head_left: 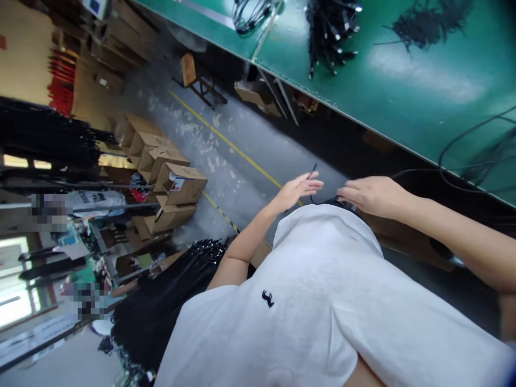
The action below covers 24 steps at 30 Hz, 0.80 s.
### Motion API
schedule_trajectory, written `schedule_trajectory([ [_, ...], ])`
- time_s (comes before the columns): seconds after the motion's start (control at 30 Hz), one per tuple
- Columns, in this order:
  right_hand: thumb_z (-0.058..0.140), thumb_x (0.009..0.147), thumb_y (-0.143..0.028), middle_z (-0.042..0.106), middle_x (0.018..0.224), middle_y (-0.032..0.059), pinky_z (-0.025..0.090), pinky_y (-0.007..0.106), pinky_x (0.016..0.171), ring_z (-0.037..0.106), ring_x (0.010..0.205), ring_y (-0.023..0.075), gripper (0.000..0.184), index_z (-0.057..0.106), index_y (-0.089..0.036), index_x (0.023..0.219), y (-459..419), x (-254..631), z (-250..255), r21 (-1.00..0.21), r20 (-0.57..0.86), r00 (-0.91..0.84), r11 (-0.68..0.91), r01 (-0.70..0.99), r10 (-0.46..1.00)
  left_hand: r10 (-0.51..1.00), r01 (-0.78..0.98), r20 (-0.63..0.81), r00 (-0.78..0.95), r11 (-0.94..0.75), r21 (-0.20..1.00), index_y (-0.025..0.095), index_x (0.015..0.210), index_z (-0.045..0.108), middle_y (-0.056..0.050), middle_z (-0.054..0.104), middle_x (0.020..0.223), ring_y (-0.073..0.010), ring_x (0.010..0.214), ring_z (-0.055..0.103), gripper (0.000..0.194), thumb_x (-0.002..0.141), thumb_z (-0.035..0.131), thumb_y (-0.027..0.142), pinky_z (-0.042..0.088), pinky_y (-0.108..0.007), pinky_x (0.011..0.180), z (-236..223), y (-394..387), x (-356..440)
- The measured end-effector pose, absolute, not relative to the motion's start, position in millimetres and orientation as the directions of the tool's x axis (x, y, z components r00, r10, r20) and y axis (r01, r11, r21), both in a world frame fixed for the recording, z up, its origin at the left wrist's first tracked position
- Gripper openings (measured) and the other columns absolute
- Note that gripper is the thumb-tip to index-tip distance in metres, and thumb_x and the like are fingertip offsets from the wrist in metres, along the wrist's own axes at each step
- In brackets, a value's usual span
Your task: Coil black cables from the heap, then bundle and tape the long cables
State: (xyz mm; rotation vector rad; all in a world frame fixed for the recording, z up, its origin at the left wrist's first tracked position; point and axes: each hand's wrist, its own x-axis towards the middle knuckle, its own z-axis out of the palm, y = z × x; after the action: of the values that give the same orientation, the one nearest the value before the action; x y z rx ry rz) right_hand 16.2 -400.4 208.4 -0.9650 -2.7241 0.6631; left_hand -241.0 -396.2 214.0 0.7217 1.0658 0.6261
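My left hand point(296, 192) is held in front of my waist with its fingers fairly straight. A thin black cable point(313, 171) passes between its thumb and fingers, and one end sticks up. From there the cable bends down towards my right hand point(373, 196), whose fingers are bent together around a dark piece of it near a small metallic part. The exact grip there is partly hidden. Behind the right hand, a black cable point(407, 171) runs off towards loose loops at the green table.
The green table point(403, 113) carries a bundle of black cables with metal ends point(332, 32), a coiled cable point(250, 13) and a black tangle point(429, 24). A wooden stool point(188, 70) and open cardboard boxes point(181, 185) stand on the floor. Black cables point(169, 306) hang at left; people work beyond.
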Motion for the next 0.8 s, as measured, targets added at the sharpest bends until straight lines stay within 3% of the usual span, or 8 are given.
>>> schedule_trajectory([
  [0.07,0.033,0.102,-0.037,0.063,0.079,0.0072,0.022,0.029,0.056,0.054,0.066,0.0146,0.042,0.068,-0.017,0.09,-388,2,223,-0.403,-0.026,-0.742,0.672,0.621,0.67,0.683,-0.024,-0.512,0.52,0.611,0.791,0.014,0.115,0.069,-0.01,0.073,0.098,-0.0156,0.094,0.067,0.041,0.086,0.07,0.043,0.049,-0.027,0.088,213,-402,-230],
  [0.13,0.034,0.101,-0.036,0.064,0.084,0.0071,0.02,0.029,0.056,0.055,0.07,0.0148,0.039,0.067,-0.017,0.093,-377,-1,231,-0.388,-0.06,-0.702,0.631,0.671,0.71,0.638,-0.009,-0.493,0.591,0.617,0.787,0.012,0.108,0.07,-0.007,0.069,0.084,-0.0116,0.078,0.063,0.041,0.085,0.069,0.046,0.048,-0.024,0.076,216,-405,-225],
  [0.23,0.034,0.101,-0.039,0.065,0.089,0.0062,0.02,0.028,0.057,0.056,0.074,0.0149,0.039,0.066,-0.018,0.095,-373,0,234,-0.434,-0.05,-0.663,0.582,0.688,0.747,0.588,-0.06,-0.539,0.603,0.707,0.705,0.01,0.102,0.07,0.003,0.052,0.063,-0.0052,0.052,0.043,0.039,0.085,0.069,0.045,0.036,-0.02,0.052,224,-403,-222],
  [0.3,0.034,0.101,-0.038,0.065,0.087,0.0057,0.021,0.027,0.057,0.056,0.074,0.0145,0.038,0.065,-0.018,0.092,-375,-1,233,-0.473,-0.023,-0.649,0.564,0.677,0.761,0.557,-0.08,-0.585,0.589,0.761,0.643,0.01,0.1,0.07,0.005,0.045,0.059,-0.0037,0.046,0.035,0.033,0.087,0.068,0.041,0.029,-0.018,0.045,229,-401,-222],
  [0.67,0.038,0.099,-0.039,0.064,0.081,0.0043,0.02,0.026,0.056,0.054,0.068,0.0134,0.036,0.062,-0.019,0.082,-376,-10,236,-0.515,0.022,-0.661,0.575,0.635,0.75,0.495,-0.092,-0.665,0.559,0.834,0.544,0.008,0.095,0.07,0.006,0.043,0.056,-0.001,0.041,0.032,0.024,0.09,0.066,0.031,0.026,-0.013,0.041,242,-396,-218],
  [0.8,0.038,0.099,-0.045,0.067,0.083,0.0038,0.029,0.025,0.06,0.056,0.072,0.0147,0.037,0.064,-0.02,0.089,-365,3,227,-0.639,0.01,-0.641,0.498,0.586,0.767,0.458,-0.106,-0.701,0.547,0.868,0.485,0.009,0.089,0.068,0.008,0.037,0.053,-0.0001,0.038,0.026,0.021,0.094,0.06,0.027,0.022,-0.012,0.038,249,-393,-222],
])
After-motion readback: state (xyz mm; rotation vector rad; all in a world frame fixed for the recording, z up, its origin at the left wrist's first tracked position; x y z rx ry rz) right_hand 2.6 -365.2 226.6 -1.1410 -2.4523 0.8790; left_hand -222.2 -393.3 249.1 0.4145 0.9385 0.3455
